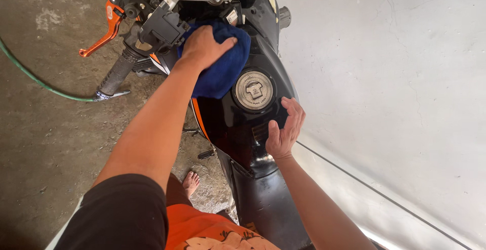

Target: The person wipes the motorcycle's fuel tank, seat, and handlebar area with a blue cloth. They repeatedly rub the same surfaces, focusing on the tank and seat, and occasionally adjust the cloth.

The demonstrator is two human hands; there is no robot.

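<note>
I look down at a black motorcycle fuel tank (pixel 230 128) with orange trim and a round silver filler cap (pixel 253 90). My left hand (pixel 202 47) presses a blue cloth (pixel 223 63) onto the front of the tank, just left of the cap and below the handlebar clamp. My right hand (pixel 285 128) lies flat on the tank's right side, fingers spread, below and right of the cap, holding nothing.
The left handlebar grip (pixel 116 73) and an orange lever (pixel 104 32) stick out at upper left. A green hose (pixel 35 80) runs across the wet concrete floor. A grey wall (pixel 395 78) stands close on the right. My bare foot (pixel 191 182) is beside the bike.
</note>
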